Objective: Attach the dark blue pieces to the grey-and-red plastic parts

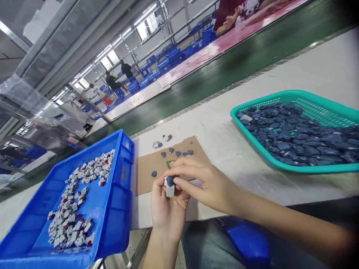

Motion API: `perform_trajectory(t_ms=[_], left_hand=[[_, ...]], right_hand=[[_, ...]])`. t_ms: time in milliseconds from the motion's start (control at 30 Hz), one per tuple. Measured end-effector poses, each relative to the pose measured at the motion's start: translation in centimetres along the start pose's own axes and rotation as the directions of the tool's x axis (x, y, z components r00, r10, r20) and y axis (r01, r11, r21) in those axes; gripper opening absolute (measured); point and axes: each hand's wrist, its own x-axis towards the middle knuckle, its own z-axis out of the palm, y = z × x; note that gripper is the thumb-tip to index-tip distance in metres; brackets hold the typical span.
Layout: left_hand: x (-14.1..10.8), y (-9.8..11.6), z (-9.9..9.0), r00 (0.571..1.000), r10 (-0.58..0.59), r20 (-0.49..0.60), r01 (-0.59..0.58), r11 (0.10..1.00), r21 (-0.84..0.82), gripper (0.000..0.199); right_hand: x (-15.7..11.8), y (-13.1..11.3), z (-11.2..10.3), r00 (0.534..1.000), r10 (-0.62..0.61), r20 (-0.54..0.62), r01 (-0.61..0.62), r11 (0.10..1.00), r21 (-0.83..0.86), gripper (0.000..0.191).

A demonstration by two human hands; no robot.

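My left hand is closed around a small white plastic block, held over the front edge of a cardboard sheet. A dark blue ridged plastic piece sits against the block's upper end. The thumb and fingers of my right hand pinch this blue piece from the right. Just beyond my fingertips lies a round gold-rimmed object, partly covered by my right hand. Several loose dark blue pieces are spread on the cardboard, one of them by itself at the left.
A blue bin of white-and-red parts stands left. At right, a green basket holds many dark blue pieces. Two small assemblies lie behind the cardboard. Beyond runs a green conveyor belt; a person in dark red sits across it.
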Motion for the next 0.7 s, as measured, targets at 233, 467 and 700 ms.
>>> perform_trajectory(t_ms=[233,467,700], left_hand=[[-0.2,-1.4,1.0,0.997,-0.054,0.06,0.056,0.998,-0.042,0.027],[-0.5,-1.6,1.3,0.988,-0.084,0.129,0.085,0.996,0.003,0.03],[-0.2,-1.9,1.0,0.996,0.091,-0.01,-0.089,0.988,0.127,0.021]], right_hand=[[-0.1,-0.1,-1.8,0.997,0.074,-0.032,-0.075,0.997,-0.001,0.014],[-0.2,-0.2,-1.7,0.984,0.171,-0.058,-0.169,0.985,0.039,0.013],[-1.6,0.4,-1.0,0.974,0.168,-0.153,-0.181,0.98,-0.079,0.038]])
